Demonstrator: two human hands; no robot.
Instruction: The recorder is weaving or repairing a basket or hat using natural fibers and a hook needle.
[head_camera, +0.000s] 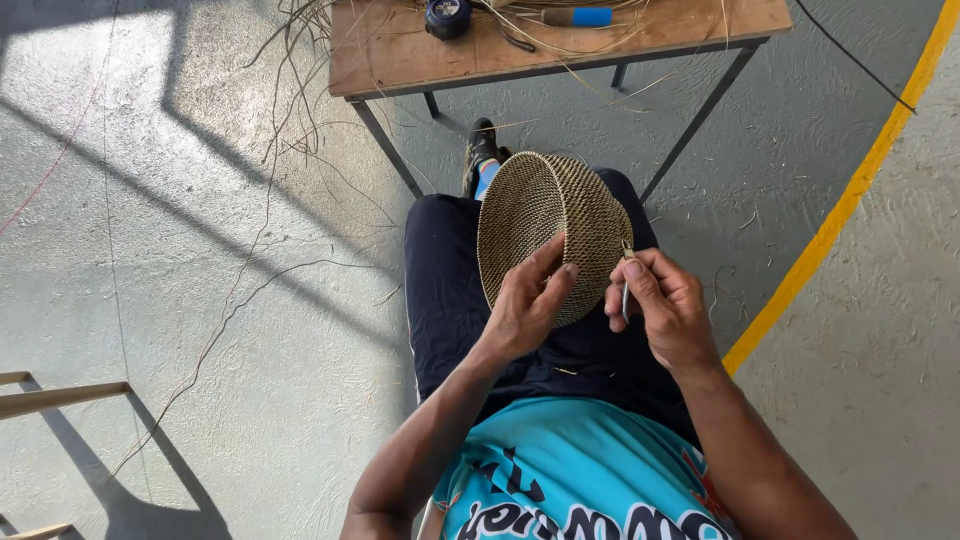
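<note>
Weaving at basket (545, 225) rim, basket tilted on lap. Left hand (528, 300) clamps near rim, thumb inside. Right hand (665, 305) pinches thin metal tool (626, 290) at rim's right edge. Next move likely needs steady basket, tool tip threaded between coils. Surface (400, 50) far, strewn with fibres (300, 90).

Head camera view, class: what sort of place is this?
Probably a basket-weaving workshop: a half-made woven fibre bowl-shaped basket on the lap, loose dry straw strands trailing from a small wooden table, bare concrete floor.
</note>
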